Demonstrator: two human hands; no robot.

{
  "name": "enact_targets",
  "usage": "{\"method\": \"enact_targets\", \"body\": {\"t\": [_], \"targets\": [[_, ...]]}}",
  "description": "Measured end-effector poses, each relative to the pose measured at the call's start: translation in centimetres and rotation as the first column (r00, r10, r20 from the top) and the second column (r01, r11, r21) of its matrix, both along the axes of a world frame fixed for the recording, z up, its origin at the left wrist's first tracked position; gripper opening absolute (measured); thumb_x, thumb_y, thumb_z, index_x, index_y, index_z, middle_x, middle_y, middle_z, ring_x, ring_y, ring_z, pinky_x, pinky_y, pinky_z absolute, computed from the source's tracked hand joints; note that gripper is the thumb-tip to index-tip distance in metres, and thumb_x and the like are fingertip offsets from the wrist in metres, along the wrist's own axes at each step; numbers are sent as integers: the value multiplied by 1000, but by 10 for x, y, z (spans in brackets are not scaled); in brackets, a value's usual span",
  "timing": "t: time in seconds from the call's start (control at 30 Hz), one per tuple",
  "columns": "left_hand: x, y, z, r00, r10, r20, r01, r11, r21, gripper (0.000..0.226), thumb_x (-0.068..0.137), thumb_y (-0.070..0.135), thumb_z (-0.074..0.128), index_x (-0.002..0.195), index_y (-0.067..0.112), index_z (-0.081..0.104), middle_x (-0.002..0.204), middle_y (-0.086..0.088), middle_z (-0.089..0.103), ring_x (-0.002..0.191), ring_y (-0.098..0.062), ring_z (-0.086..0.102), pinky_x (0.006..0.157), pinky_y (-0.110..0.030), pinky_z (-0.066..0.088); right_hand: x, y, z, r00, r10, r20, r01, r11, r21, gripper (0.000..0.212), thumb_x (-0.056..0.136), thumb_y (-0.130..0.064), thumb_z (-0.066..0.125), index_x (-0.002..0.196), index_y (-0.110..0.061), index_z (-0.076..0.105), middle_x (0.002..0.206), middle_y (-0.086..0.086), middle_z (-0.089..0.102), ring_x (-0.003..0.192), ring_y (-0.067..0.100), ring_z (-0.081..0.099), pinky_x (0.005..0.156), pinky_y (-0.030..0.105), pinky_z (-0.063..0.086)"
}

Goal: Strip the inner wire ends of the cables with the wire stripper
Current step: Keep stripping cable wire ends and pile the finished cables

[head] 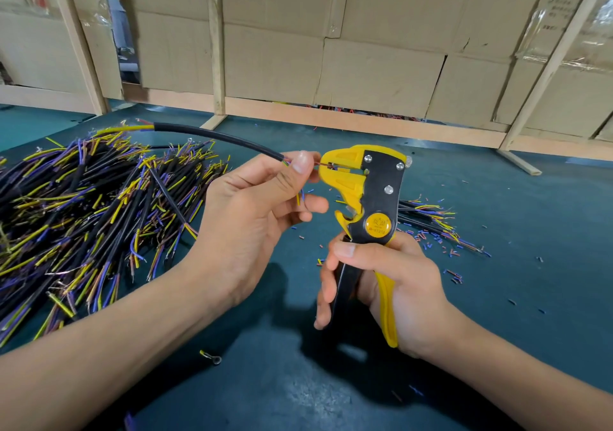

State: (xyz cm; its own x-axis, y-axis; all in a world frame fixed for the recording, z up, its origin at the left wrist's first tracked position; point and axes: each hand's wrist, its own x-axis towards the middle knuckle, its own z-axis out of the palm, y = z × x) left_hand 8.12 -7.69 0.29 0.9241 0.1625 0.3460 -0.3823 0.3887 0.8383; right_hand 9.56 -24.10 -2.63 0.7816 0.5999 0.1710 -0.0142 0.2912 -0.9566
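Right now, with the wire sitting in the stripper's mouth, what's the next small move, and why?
Probably squeeze the handles. The left hand pinches the black cable and has fed a thin inner wire into the front of the wire stripper, while the right hand grips the handles, which look spread. Squeezing should bite and pull off the insulation.

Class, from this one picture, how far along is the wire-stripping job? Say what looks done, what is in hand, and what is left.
Done: a small bunch of cables lies right of the tool, among cut insulation bits, though their ends are too small to judge. In hand: the left hand pinches a black cable, one wire in the wire stripper gripped by the right hand. Left: probably the big pile.
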Motion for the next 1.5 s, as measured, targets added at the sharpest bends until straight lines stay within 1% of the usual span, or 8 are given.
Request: {"method": "enact_targets", "body": {"t": [0.13, 0.27, 0.4, 0.57, 0.87, 1.0, 1.37, 1.5], "targets": [[3, 5, 0, 1000, -5, 26, 5, 1000, 29, 6, 81, 23, 72, 79, 18, 73, 85, -5, 69, 63, -24, 68, 64, -29, 48, 0, 0, -1, 1000, -17, 17, 17, 1000, -10, 17, 75, -24, 69, 72, -8, 67, 60, 20, 60, 48, 37, 62, 56, 45, 50], [4, 9, 0, 995, 44, 94, -56, 990, 133, 9, 88, 23, 67, 87, 14, 69, 89, -9, 70, 72, -33, 72, 65, -33, 51, -1, 0, -1, 1000, -21, 16, 21, 1000, -9, 18, 75, -24, 70, 74, -7, 67, 61, 21, 60, 49, 38, 62, 55, 43, 51], [4, 8, 1, 998, 25, 61, -33, 990, 138, 15, 88, 27, 66, 90, 13, 69, 94, -12, 71, 77, -28, 71, 66, -34, 49, -1, 0, -1, 999, -26, 30, 26, 1000, -10, 18, 78, -24, 70, 77, -7, 67, 64, 22, 62, 53, 39, 64, 58, 45, 52], [3, 4, -2, 1000, -2, 15, 1, 993, 121, 29, 81, 36, 70, 95, 11, 68, 86, -15, 72, 77, -24, 70, 69, -32, 49, -1, 1, -1, 1000, -15, 25, 15, 1000, -9, 15, 80, -23, 69, 77, -9, 68, 67, 21, 63, 55, 40, 65, 60, 44, 54], [2, 0, -5, 990, 124, 74, -133, 983, 126, 12, 85, 30, 69, 87, 19, 72, 81, -10, 72, 73, -24, 69, 68, -32, 45, -2, 1, -1, 999, -22, 31, 22, 1000, -14, 15, 78, -24, 70, 76, -9, 68, 65, 21, 63, 54, 40, 64, 60, 44, 54], [1, -1, -5, 984, 158, 83, -169, 976, 139, 12, 84, 32, 70, 87, 20, 73, 79, -9, 72, 72, -23, 69, 69, -33, 45, -2, 1, 0, 999, -30, 37, 31, 999, -28, 17, 78, -25, 69, 76, -8, 68, 66, 21, 62, 55, 40, 65, 60, 47, 52], [0, -2, -5, 980, 181, 88, -192, 971, 146, 13, 83, 35, 75, 87, 23, 75, 74, -2, 69, 73, -25, 68, 70, -35, 44, -4, 1, 2, 999, -52, 15, 52, 998, -21, 24, 74, -26, 70, 74, -2, 67, 62, 24, 59, 50, 39, 62, 55, 42, 53], [-1, -4, -4, 978, 190, 83, -201, 967, 156, 17, 83, 35, 75, 90, 19, 74, 81, -7, 65, 68, -24, 69, 68, -34, 45, -4, 1, 2, 999, -48, 16, 49, 999, -23, 24, 74, -27, 70, 74, -3, 67, 62, 25, 59, 50, 38, 61, 55, 41, 52]]}}
